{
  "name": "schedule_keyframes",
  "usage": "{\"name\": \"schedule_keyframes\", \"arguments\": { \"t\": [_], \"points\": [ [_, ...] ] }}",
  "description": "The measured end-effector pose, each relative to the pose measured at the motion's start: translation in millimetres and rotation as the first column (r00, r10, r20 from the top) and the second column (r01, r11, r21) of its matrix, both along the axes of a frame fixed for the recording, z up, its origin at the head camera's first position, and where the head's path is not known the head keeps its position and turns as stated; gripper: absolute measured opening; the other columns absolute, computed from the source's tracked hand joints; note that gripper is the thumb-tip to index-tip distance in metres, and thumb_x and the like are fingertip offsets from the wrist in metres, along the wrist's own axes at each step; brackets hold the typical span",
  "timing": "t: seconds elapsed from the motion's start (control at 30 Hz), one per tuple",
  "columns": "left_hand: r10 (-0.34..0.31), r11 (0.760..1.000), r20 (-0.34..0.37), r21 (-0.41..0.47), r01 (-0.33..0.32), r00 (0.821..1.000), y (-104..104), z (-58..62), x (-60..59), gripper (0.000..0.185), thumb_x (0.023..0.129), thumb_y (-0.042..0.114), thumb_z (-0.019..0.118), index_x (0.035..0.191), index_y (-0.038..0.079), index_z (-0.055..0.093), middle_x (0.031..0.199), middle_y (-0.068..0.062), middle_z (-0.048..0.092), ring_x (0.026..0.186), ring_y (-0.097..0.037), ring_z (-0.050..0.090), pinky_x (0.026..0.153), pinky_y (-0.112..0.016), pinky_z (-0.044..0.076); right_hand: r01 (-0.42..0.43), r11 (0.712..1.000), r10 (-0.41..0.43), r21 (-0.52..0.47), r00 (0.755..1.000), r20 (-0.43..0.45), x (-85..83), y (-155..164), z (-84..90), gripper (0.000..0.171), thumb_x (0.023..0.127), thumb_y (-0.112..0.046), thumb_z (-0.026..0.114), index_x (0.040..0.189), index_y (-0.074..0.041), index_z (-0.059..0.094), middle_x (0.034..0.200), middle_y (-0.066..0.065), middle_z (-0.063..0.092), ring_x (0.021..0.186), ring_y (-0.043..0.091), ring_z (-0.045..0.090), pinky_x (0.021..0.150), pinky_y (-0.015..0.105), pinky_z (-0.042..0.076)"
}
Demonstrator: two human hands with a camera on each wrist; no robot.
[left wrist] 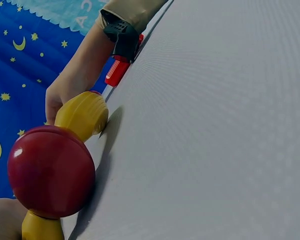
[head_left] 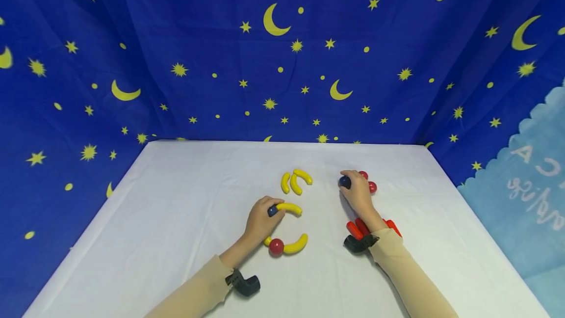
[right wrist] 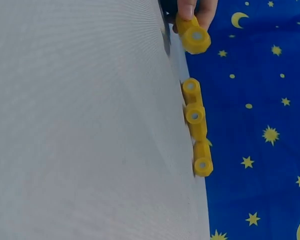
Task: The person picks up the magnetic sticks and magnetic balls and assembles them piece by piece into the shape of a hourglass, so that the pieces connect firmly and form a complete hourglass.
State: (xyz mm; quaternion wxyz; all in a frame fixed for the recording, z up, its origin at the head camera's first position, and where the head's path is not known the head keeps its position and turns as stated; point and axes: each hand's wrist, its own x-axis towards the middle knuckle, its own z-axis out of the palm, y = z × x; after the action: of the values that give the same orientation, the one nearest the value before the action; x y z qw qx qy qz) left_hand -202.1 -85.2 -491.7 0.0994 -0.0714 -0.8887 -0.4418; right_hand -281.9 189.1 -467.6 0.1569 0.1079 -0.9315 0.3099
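A white-covered table stands before a deep-blue backdrop — yellow stars and moons (pale-blue cloud panel at right).

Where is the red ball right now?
In the head view, the red ball sits near the table's front centre, joined to a yellow curved piece, just below the left hand.

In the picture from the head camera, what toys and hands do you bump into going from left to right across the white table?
Left hand holding a dark blue ball → red ball → three loose yellow curved pieces → right hand on another dark blue ball → two red balls.
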Motion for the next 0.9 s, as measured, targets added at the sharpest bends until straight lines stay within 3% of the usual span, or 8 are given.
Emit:
{"name": "schedule_keyframes", "arguments": {
  "t": [0.23,0.43,0.67,0.8,0.9],
  "points": [
    [0.019,1.000,0.013,0.003,-0.019,1.000,0.5,0.4,1.3,0.025,0.083,0.019,0.071,0.107,0.012,0.071,0.099,-0.005,0.067,0.101,-0.021,0.062,0.093,-0.040,0.048,-0.004,0.995,0.000,-0.102,0.999,-0.038,2.5,-2.8,-0.4,0.040,0.077,0.002,0.071,0.115,0.006,0.061,0.115,0.025,0.062,0.110,0.039,0.057,0.095,0.051,0.045],
    [0.086,0.996,0.012,0.023,-0.087,0.996,-0.3,0.3,1.2,0.023,0.082,0.018,0.071,0.105,0.013,0.071,0.098,-0.005,0.067,0.100,-0.022,0.063,0.093,-0.040,0.048,-0.066,0.956,0.043,-0.287,0.995,-0.085,11.3,-23.9,5.1,0.037,0.076,-0.001,0.074,0.110,0.007,0.063,0.109,0.024,0.065,0.099,0.036,0.063,0.085,0.047,0.052],
    [0.116,0.992,-0.008,0.041,-0.115,0.993,-1.7,0.2,1.1,0.023,0.081,0.018,0.071,0.103,0.011,0.071,0.096,-0.006,0.067,0.098,-0.022,0.063,0.092,-0.040,0.049,-0.160,0.890,0.204,-0.427,0.977,0.060,27.0,-55.2,-4.8,0.038,0.077,-0.005,0.076,0.111,0.005,0.063,0.107,0.020,0.067,0.097,0.032,0.064,0.075,0.021,0.055],
    [0.129,0.991,-0.012,0.041,-0.129,0.992,-2.2,-0.4,0.8,0.023,0.081,0.019,0.072,0.103,0.011,0.071,0.097,-0.007,0.068,0.098,-0.023,0.063,0.092,-0.040,0.048,-0.201,0.860,0.299,-0.470,0.944,0.144,35.2,-67.3,-11.3,0.037,0.079,-0.004,0.074,0.114,0.005,0.063,0.110,0.022,0.066,0.100,0.032,0.064,0.076,0.014,0.052],
    [0.137,0.990,-0.015,0.038,-0.136,0.991,-2.7,-1.1,0.2,0.023,0.082,0.020,0.071,0.102,0.011,0.071,0.097,-0.007,0.068,0.098,-0.023,0.063,0.092,-0.040,0.048,-0.244,0.833,0.369,-0.496,0.914,0.169,44.8,-74.2,-5.7,0.037,0.080,0.000,0.071,0.114,0.009,0.060,0.111,0.026,0.064,0.099,0.036,0.064,0.076,0.015,0.052]
  ]
}}
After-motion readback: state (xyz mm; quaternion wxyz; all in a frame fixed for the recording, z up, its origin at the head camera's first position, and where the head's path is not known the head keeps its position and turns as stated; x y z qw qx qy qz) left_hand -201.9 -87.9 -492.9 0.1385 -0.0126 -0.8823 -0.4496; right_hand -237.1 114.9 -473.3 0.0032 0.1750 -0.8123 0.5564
